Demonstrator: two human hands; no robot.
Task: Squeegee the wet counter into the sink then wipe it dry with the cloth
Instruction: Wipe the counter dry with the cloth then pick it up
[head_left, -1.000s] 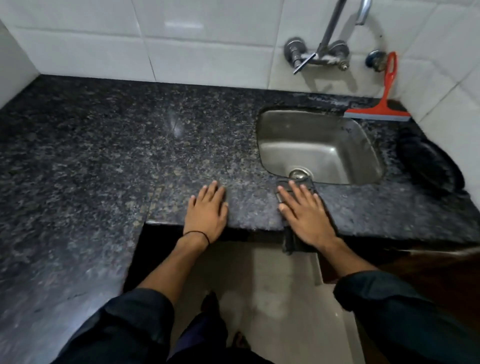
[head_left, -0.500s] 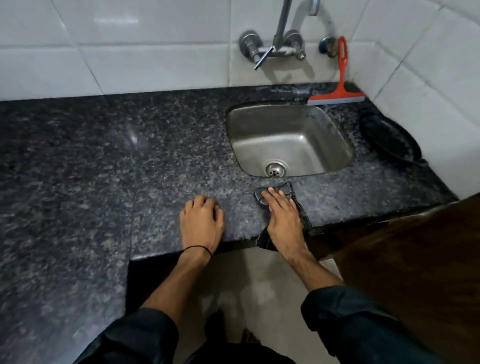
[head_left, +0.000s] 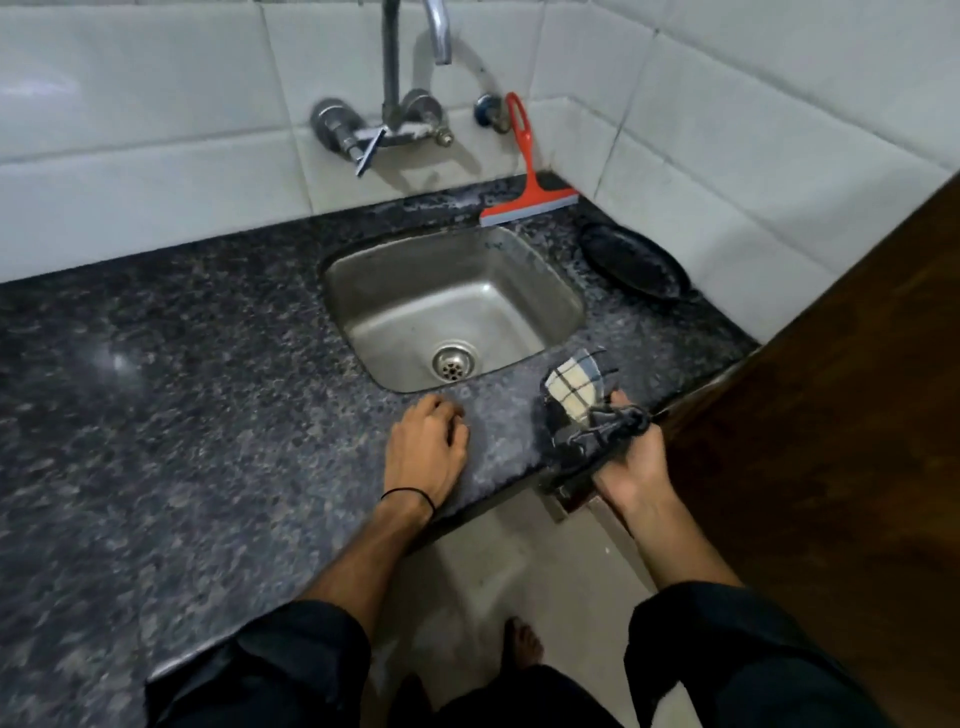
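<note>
My right hand (head_left: 631, 462) grips a dark checked cloth (head_left: 576, 410) at the counter's front edge, right of the sink; a pale checked patch of it is turned up and lies on the stone. My left hand (head_left: 426, 449) rests on the dark speckled granite counter (head_left: 208, 395) just in front of the steel sink (head_left: 374, 306), fingers loosely curled, holding nothing. A red squeegee (head_left: 530, 200) leans against the tiled wall behind the sink, its grey blade on the counter.
A wall tap (head_left: 400, 124) hangs over the sink. A black round plate (head_left: 634, 260) lies on the counter at the back right. A brown wooden panel (head_left: 831, 415) closes off the right side. White tiled walls meet in the right corner.
My right hand has closed on the cloth, lifted part of it and drawn it right along the front edge. My left hand has curled its fingers. The view has shifted towards the sink.
</note>
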